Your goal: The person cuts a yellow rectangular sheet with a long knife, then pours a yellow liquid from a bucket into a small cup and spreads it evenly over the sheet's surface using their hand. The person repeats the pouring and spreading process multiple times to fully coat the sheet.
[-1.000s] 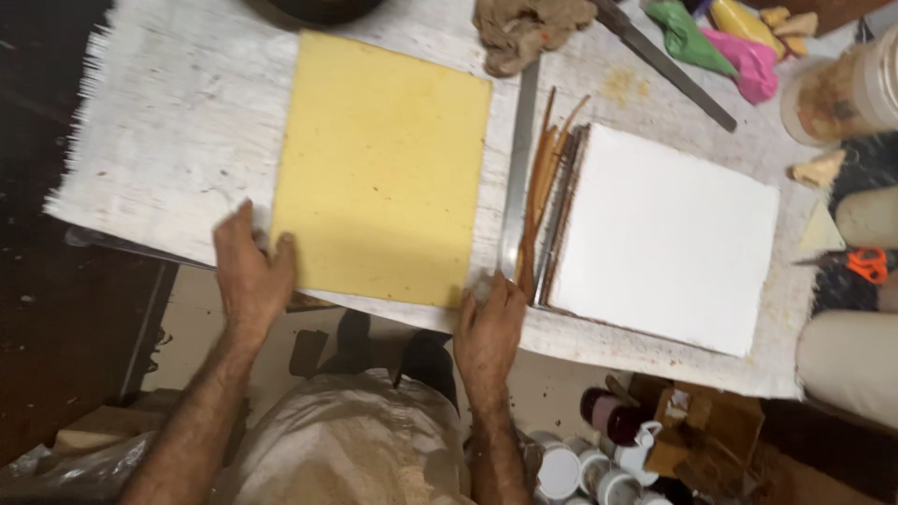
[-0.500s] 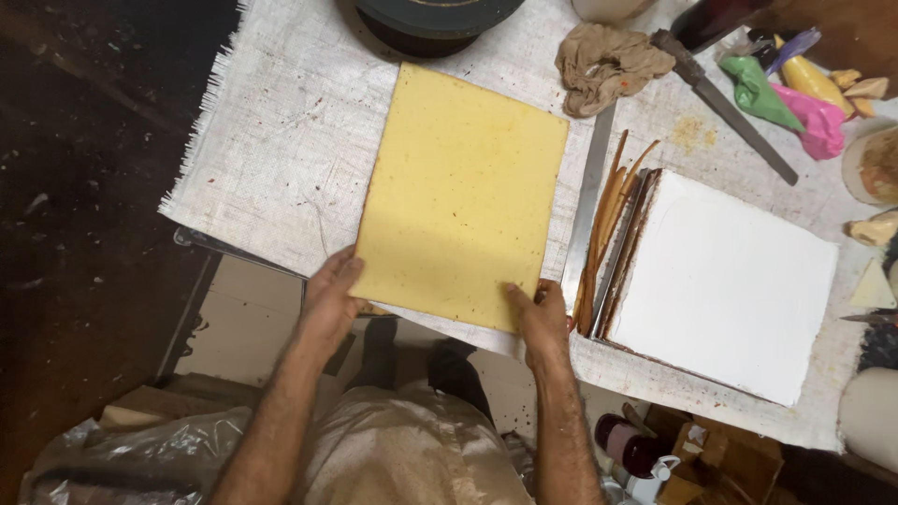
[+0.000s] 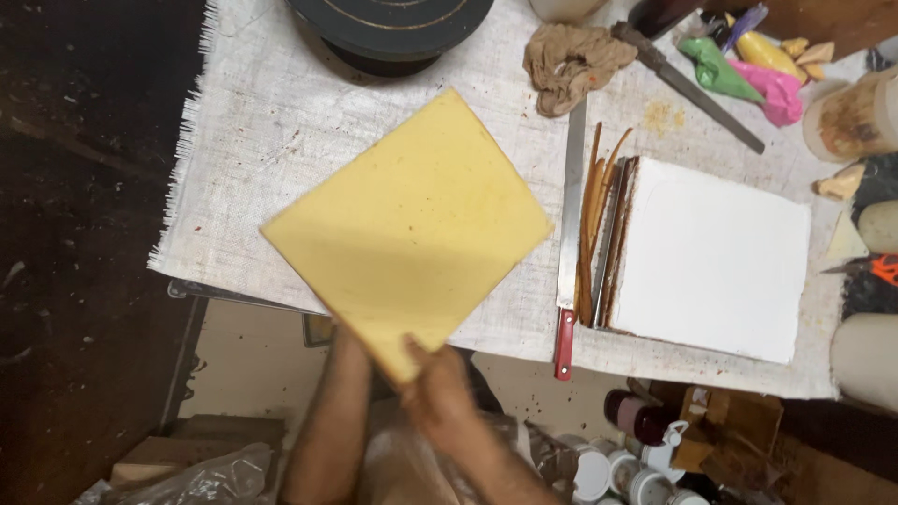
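A yellow square board (image 3: pixel 412 224) is lifted and turned cornerwise like a diamond over the white woven cloth (image 3: pixel 253 122). My right hand (image 3: pixel 438 391), blurred, grips the board's near corner with the thumb on top. My left hand (image 3: pixel 348 351) goes under the board's lower left edge; only the wrist shows and the fingers are hidden beneath it.
Right of the board lie a red-handled knife (image 3: pixel 569 224), thin wooden tools (image 3: pixel 595 215) and a white slab (image 3: pixel 713 257). At the back are a black turntable (image 3: pixel 393 28), a brown rag (image 3: pixel 572 61), coloured bags (image 3: pixel 748 70) and a jar (image 3: pixel 856 117). Bottles (image 3: pixel 645 449) stand below the table edge.
The yellow board has come up off the cloth and turned from nearly square-on to cornerwise. Both hands have drawn together at its near corner.
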